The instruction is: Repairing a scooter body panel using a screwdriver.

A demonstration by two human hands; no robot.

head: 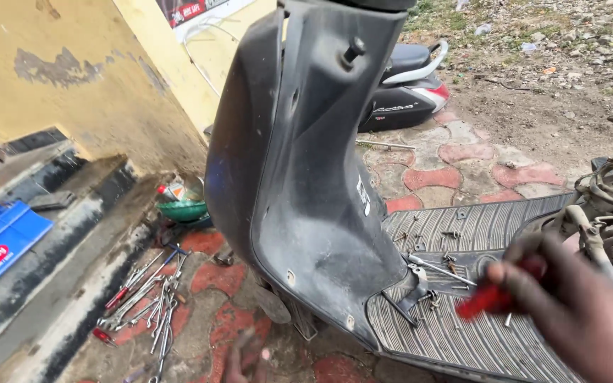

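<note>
A red-handled tool (pixel 487 298) is gripped in the right hand (pixel 569 312) above the footboard (pixel 462 340), among loose screws (pixel 434 266). A fastener seems to be sought; careful aim is needed. No left hand is seen.

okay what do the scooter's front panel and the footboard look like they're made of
Front panel: likely moulded plastic, matt dark grey, scuffed and dusty, with smooth curves. Footboard: probably plastic or a rubber mat, ribbed, dull grey. The right hand holds a blurred red-handled tool above it.

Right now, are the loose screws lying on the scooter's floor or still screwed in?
Lying out. Several screws rest loose on the ribbed footboard beside the right hand, which holds a red-handled tool.
</note>
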